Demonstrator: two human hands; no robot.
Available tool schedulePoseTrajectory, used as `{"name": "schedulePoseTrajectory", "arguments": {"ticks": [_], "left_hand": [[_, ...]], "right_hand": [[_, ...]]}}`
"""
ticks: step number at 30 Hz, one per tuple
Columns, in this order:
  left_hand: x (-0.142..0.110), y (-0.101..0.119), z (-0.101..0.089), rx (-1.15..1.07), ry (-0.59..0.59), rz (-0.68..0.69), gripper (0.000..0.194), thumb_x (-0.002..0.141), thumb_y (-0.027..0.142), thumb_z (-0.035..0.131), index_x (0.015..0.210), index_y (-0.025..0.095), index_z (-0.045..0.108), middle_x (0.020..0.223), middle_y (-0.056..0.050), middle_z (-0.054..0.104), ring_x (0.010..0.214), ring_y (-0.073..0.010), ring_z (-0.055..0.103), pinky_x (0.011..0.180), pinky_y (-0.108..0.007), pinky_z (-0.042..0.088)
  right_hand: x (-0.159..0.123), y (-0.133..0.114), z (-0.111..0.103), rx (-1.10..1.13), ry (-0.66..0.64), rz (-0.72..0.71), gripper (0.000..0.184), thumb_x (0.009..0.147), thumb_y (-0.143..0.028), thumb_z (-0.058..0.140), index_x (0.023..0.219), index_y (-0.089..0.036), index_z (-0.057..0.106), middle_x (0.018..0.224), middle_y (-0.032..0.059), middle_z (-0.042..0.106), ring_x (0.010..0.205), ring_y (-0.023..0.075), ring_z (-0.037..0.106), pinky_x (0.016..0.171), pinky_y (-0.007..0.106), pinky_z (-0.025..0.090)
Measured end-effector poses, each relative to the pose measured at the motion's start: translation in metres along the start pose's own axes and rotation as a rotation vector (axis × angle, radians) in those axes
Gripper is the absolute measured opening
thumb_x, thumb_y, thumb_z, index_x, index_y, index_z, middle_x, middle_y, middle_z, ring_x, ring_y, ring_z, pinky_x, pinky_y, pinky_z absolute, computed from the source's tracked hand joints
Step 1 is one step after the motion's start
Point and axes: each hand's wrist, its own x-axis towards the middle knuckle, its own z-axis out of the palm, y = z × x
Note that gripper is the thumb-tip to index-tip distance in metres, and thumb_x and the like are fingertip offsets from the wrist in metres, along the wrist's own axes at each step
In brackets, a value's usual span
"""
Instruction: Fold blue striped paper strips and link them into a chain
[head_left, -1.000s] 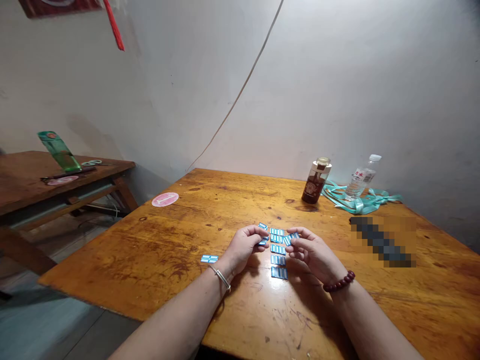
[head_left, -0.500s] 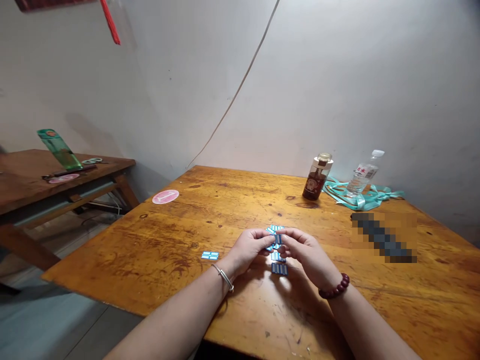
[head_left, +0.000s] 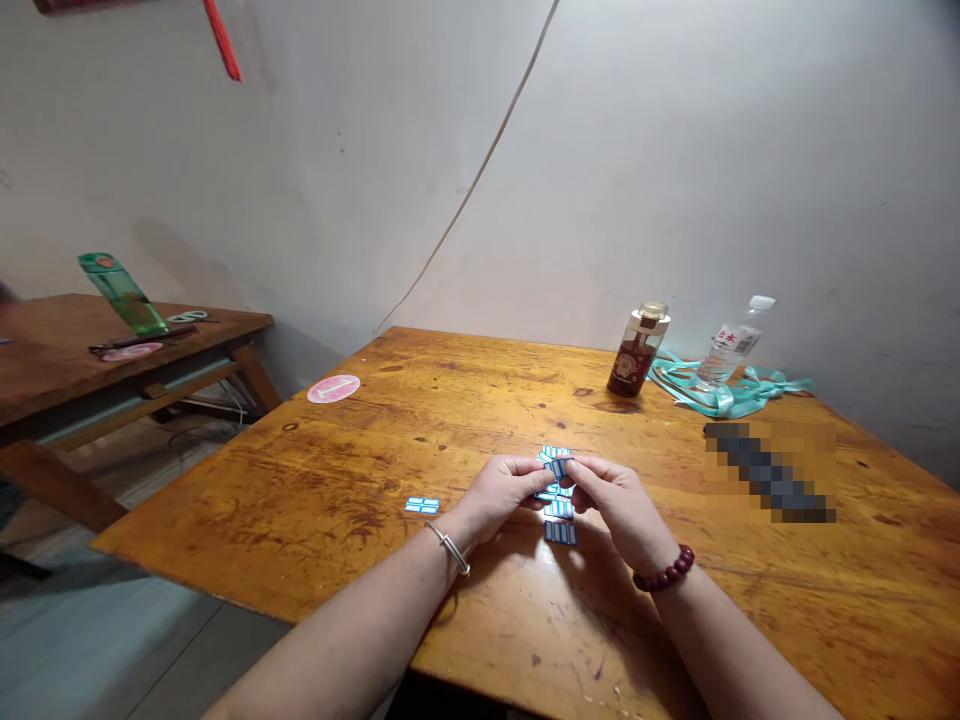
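Note:
Close together over the table, my left hand [head_left: 501,490] and my right hand [head_left: 613,492] pinch a small blue-and-white label sheet [head_left: 559,467] between their fingertips. Its edges are partly covered by the fingers. On the wood beneath and in front of the hands lie several similar label pieces, with one label piece [head_left: 560,532] nearest to me and others partly hidden by my fingers. Another label piece [head_left: 422,505] lies flat by itself, to the left of my left hand.
The wooden table [head_left: 360,570] meets a pale wall at the back. A brown drink bottle [head_left: 636,352], a clear water bottle [head_left: 731,350] and turquoise ribbon [head_left: 720,402] are at the back right. A blurred dark object [head_left: 769,472] lies right. A pink round sticker [head_left: 334,389] is left.
The label sheet between my hands has turned from upright to more level, and my right fingertips have closed in on it. The other label pieces lie as before.

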Motion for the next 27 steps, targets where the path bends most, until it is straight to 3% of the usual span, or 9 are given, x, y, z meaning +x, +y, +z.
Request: {"name": "schedulePoseTrajectory", "arguments": {"ticks": [8, 13, 15, 20, 27], "left_hand": [[-0.005, 0.008, 0.000, -0.003, -0.027, -0.012, 0.033, 0.064, 0.042, 0.059, 0.074, 0.011, 0.059, 0.065, -0.001, 0.052, 0.052, -0.0047, 0.043, 0.047, -0.017, 0.031], [-0.006, 0.011, -0.004, -0.016, -0.101, 0.001, 0.027, 0.061, 0.037, 0.063, 0.067, 0.010, 0.059, 0.060, 0.000, 0.050, 0.052, -0.0051, 0.044, 0.051, -0.018, 0.035], [-0.006, 0.009, -0.005, -0.024, -0.110, -0.034, 0.027, 0.060, 0.036, 0.064, 0.067, 0.010, 0.060, 0.060, 0.000, 0.051, 0.050, -0.0046, 0.043, 0.050, -0.018, 0.034], [-0.005, 0.006, -0.006, 0.010, -0.068, -0.084, 0.028, 0.059, 0.037, 0.064, 0.067, 0.011, 0.059, 0.058, 0.002, 0.050, 0.045, -0.0026, 0.039, 0.046, -0.017, 0.029], [-0.006, 0.007, -0.006, 0.046, -0.121, -0.090, 0.028, 0.061, 0.039, 0.061, 0.067, 0.011, 0.057, 0.056, 0.003, 0.046, 0.044, -0.0028, 0.036, 0.044, -0.017, 0.027]], "right_hand": [[-0.003, -0.009, -0.006, 0.014, -0.024, -0.009, 0.019, 0.069, -0.033, 0.057, 0.064, -0.015, 0.055, 0.057, -0.0022, 0.049, 0.052, 0.0074, 0.043, 0.051, 0.021, 0.035], [-0.004, -0.011, -0.015, 0.239, -0.320, 0.214, 0.017, 0.067, -0.030, 0.060, 0.065, -0.014, 0.054, 0.054, -0.0024, 0.048, 0.046, 0.0058, 0.041, 0.048, 0.021, 0.033], [-0.004, -0.010, -0.016, 0.270, -0.380, 0.279, 0.018, 0.065, -0.030, 0.062, 0.067, -0.014, 0.055, 0.055, -0.0021, 0.049, 0.047, 0.0060, 0.042, 0.049, 0.021, 0.034], [-0.003, -0.011, -0.014, 0.085, -0.207, 0.159, 0.021, 0.063, -0.033, 0.063, 0.067, -0.015, 0.054, 0.057, -0.0031, 0.050, 0.048, 0.0058, 0.042, 0.048, 0.020, 0.033], [-0.003, -0.014, -0.011, -0.123, -0.154, 0.025, 0.023, 0.065, -0.038, 0.059, 0.066, -0.015, 0.053, 0.060, -0.0024, 0.048, 0.052, 0.0075, 0.042, 0.049, 0.020, 0.035]]}}
